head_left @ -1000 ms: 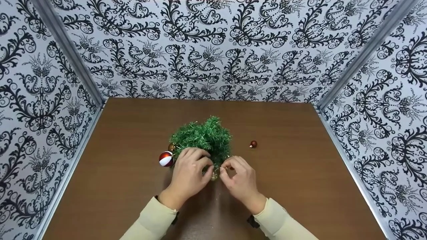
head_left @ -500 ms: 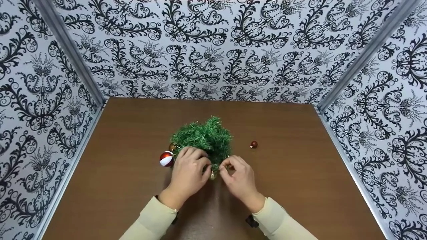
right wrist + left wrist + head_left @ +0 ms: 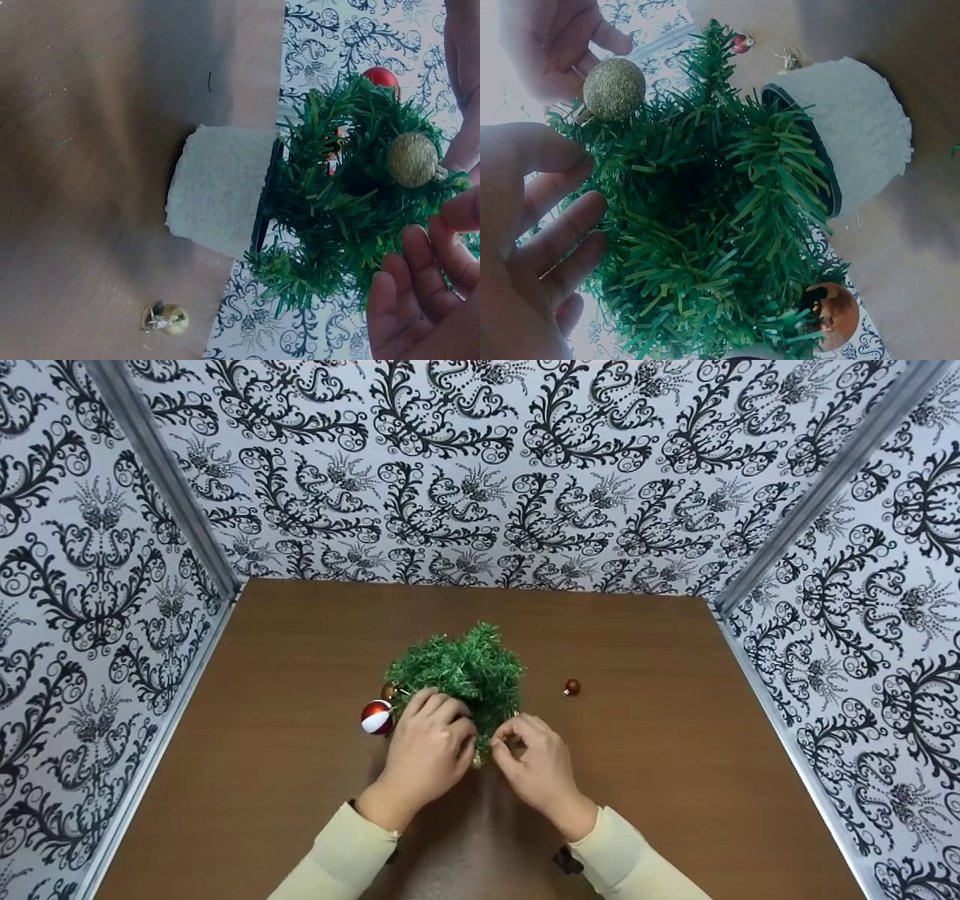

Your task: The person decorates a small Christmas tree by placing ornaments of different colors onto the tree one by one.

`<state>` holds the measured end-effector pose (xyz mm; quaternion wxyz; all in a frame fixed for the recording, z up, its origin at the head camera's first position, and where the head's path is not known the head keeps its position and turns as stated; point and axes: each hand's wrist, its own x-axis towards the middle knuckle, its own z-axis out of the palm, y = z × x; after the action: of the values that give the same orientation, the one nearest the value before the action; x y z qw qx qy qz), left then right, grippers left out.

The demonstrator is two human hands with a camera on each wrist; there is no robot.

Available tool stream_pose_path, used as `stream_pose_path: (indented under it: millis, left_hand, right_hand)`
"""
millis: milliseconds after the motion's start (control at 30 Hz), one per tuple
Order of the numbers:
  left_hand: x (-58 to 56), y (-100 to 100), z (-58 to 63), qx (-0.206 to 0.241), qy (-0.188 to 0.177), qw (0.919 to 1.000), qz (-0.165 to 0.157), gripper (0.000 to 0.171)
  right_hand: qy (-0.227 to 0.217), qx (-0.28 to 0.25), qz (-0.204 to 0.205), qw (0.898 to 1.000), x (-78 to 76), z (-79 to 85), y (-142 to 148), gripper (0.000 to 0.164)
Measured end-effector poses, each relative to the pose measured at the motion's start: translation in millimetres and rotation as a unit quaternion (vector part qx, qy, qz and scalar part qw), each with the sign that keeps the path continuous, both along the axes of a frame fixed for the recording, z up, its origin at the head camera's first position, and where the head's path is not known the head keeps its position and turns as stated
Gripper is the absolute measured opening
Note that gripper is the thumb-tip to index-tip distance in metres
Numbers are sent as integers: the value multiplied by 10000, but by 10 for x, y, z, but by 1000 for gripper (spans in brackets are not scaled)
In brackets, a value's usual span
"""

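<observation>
We see the left hand [image 3: 431, 742] arched over the tree [image 3: 457, 664], fingers bent, and the right hand [image 3: 541, 754] beside it, thumb and forefinger meeting; we cannot tell what either grips. A gold ball [image 3: 412, 160] sits by their fingertips. The white pot [image 3: 221, 187] holds the tree, midway between the table's [image 3: 652, 637] side edges; a red ball [image 3: 572, 687] lies rightward.

The tree [image 3: 465, 664] stands in its pot [image 3: 221, 191] on the table [image 3: 675, 780], a bauble [image 3: 572, 687] lying to the right.
</observation>
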<state>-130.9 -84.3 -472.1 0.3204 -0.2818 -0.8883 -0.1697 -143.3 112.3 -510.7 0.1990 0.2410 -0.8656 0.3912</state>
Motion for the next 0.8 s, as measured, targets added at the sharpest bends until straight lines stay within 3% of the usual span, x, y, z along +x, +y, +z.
stream_pose_path:
  millis: [233,500,633,800]
  left_hand:
    - [-16,-34,3,24,60,10000,8,10]
    - [-24,12,-2,302,215,9992,147,11]
    - [-27,24,-13,212,188,9992,269,11]
    - [-41,40,-20,329,263,9988,239,11]
  right_hand:
    - [69,-49,77,9999,-5,12,16,17]
    - [244,-362,-66,9990,-39,3,3,14]
    - [247,-463,-157,9985,-41,-22,8,14]
    - [186,-617,-218,9977,-35,-27,0,14]
